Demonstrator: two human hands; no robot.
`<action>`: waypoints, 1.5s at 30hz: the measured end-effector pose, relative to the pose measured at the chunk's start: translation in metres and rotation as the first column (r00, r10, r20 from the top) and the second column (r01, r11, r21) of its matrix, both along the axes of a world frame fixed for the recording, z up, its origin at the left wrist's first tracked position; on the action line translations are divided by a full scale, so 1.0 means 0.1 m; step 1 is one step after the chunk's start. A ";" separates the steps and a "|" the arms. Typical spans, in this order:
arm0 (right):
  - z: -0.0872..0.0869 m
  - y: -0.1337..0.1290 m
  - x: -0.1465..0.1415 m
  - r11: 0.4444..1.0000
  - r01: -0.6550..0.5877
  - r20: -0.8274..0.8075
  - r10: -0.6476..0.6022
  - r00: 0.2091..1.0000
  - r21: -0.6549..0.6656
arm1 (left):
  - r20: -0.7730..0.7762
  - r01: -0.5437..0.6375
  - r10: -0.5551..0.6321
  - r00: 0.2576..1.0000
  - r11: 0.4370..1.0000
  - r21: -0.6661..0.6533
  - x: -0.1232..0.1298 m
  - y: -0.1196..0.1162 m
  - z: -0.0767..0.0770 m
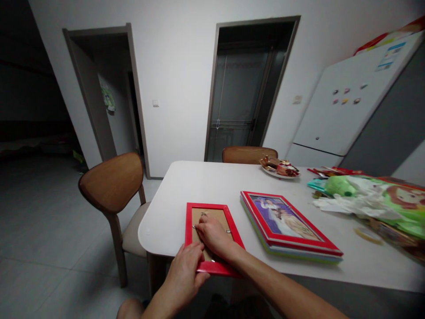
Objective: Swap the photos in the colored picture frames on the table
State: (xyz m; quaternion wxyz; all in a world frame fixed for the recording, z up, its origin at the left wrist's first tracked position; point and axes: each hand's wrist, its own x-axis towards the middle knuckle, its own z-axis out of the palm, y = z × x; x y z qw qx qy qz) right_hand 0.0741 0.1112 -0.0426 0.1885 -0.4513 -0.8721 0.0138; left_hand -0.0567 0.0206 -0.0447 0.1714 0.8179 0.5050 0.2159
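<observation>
A red picture frame (189, 218) lies face down at the table's near edge, its brown backing board (217, 218) showing. My left hand (186, 268) grips the frame's lower left corner, thumb by the near edge and fingers over the side. Bent over the backing is my right hand (212, 232), its fingers pinched together at a small metal clip on the left side. Another metal clip (228, 231) sits on the right side, and a metal hanger (203, 214) near the far end. My right hand and forearm cover part of the board.
To the right, a stack of frames (295, 248) has a red-framed photo on top. Farther back stands a plate of small items (282, 170). Green and white plastic packaging (361, 195) and a tape roll (368, 236) lie at the right. A wooden chair (114, 184) stands left of the white table (195, 177).
</observation>
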 end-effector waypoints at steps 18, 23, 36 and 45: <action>0.00 0.41 0.17 0.930 0.308 -0.098 -0.332 0.938 -0.201 | -0.017 -0.021 0.020 1.000 0.999 -0.047 0.02 -0.06 0.09; -0.05 0.59 0.18 0.867 0.429 -0.089 -0.463 0.882 -0.256 | -0.021 -0.019 0.018 1.000 0.998 -0.056 0.04 -0.10 0.09; 0.04 0.56 0.28 0.885 0.370 -0.313 -0.450 0.836 -0.284 | -0.150 0.004 0.009 0.989 0.996 0.084 0.16 -0.10 -0.01; 0.13 -0.17 0.85 0.924 0.219 -0.835 -0.378 0.399 -0.313 | -0.039 0.062 -0.050 0.998 0.870 0.490 0.09 0.15 -0.21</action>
